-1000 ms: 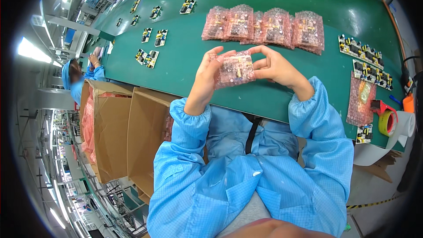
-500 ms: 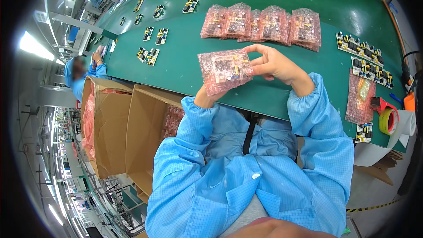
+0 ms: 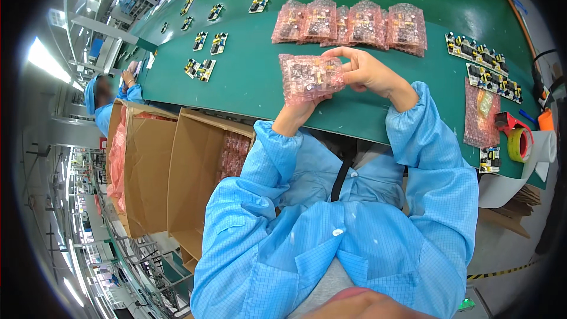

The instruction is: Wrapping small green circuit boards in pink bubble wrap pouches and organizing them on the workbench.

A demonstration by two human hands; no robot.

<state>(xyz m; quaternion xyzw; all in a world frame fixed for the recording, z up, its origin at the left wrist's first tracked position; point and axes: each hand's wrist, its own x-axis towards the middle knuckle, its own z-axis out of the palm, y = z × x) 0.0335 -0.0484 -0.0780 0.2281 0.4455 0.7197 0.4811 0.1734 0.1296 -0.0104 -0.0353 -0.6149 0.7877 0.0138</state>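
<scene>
I hold a pink bubble-wrap pouch point(image 3: 310, 77) with a circuit board inside it, above the near part of the green table point(image 3: 254, 83). My left hand point(image 3: 302, 103) supports it from below and is mostly hidden behind the pouch. My right hand point(image 3: 365, 71) pinches the pouch's right edge with thumb and fingers. Just beyond, a row of several wrapped boards in pink bubble pouches point(image 3: 351, 23) lies on the table.
Bare circuit boards point(image 3: 484, 65) lie at the right, with empty pink bags point(image 3: 481, 112), a tape dispenser point(image 3: 514, 136) and more boards point(image 3: 204, 53) at far left. Open cardboard boxes point(image 3: 177, 171) holding pink packs stand at my left. Another person in blue point(image 3: 109, 97) works further along.
The pouch has been turned from edge-on between both hands to flat and raised slightly leftward. My left hand slid beneath it while the right kept its grip on the edge.
</scene>
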